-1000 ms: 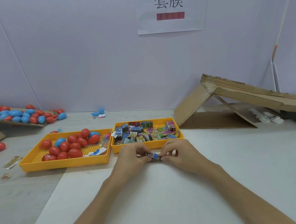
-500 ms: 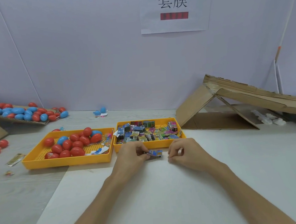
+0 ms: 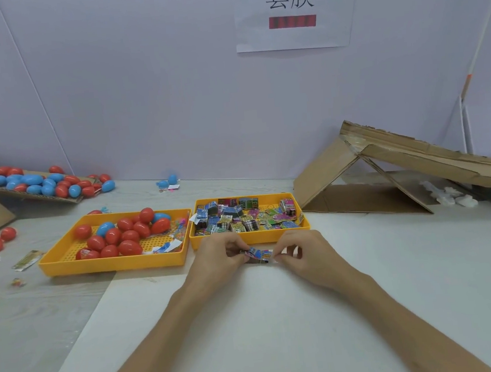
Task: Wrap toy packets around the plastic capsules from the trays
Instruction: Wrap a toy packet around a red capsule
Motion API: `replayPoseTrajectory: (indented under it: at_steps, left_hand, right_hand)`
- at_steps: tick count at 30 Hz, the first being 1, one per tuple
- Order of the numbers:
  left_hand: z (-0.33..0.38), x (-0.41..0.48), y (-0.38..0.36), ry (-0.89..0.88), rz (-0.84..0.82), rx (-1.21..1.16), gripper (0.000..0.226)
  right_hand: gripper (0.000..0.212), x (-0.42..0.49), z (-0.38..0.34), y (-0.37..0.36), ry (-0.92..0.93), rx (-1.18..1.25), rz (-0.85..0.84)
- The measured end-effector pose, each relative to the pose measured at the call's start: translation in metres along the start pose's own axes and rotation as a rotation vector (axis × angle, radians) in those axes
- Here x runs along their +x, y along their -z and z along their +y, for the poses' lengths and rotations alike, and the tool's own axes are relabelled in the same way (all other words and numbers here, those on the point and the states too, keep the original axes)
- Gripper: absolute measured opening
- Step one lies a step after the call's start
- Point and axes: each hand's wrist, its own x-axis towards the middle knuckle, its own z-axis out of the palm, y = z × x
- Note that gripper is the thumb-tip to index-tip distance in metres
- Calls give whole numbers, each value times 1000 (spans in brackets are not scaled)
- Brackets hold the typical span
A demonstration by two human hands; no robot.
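Toy packet [image 3: 259,254]: pinched at each end between curled fingers of left hand [image 3: 218,259] and right hand [image 3: 306,255].

Yellow trays: 2, left tray [image 3: 114,266] and right tray [image 3: 261,236].
In left tray: red capsules [image 3: 129,247], about 12, some overlapped; blue capsules [image 3: 104,228], 2.
In right tray: packets [image 3: 243,225], heaped, well over 20, exact count not possible.
Hands: 2, left hand [image 3: 218,259] and right hand [image 3: 308,254]; single packet [image 3: 259,253] between them, 1.
Loose on table at far left: stray red capsules [image 3: 8,233], 2; flat wrappers [image 3: 26,260], 3.
By back wall: stray blue capsules [image 3: 172,179], 2.
Cardboard sheet [image 3: 59,199] at left rear: 1; mixed red and blue heap [image 3: 32,180] on it, too overlapped to count.
Wall sign [image 3: 292,10]: 1.
Cardboard shelter [image 3: 385,154] at right: 1.
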Motion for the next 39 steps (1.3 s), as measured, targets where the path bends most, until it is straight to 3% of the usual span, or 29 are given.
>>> replayPoseTrajectory:
  at_steps: [5,9,13,18,23,28,32,37,39]
  left_hand:
    - [-2,1,3,-24,-29,43,14]
    - [-2,3,1,-45,-38,60,13]
    - [-5,4,3,-17,20,64,11]
    - [-3,2,5,-37,-54,46,17]
    - [-2,3,2,-49,-85,1,17]
    - [-2,5,-3,-51,-53,19,19]
    - [-3,5,-4,-40,-30,26,17]
    - [-6,4,0,-37,10,52,13]
    - [-6,4,0,-39,-7,38,11]
  right_hand:
    - [28,0,1,-1,-4,38,5]
    - [12,2,-2,-5,36,14,-5]
    - [26,2,5,2,-1,30,28]
    - [31,1,4,2,7,57,27]
    - [11,3,0,-7,85,-30,-14]
    - [23,4,-3,1,14,15,-19]
    - [15,5,-1,18,-94,93,-114]
    - [16,2,6,31,-140,151,40]
    - [26,0,3,24,-108,133,0]
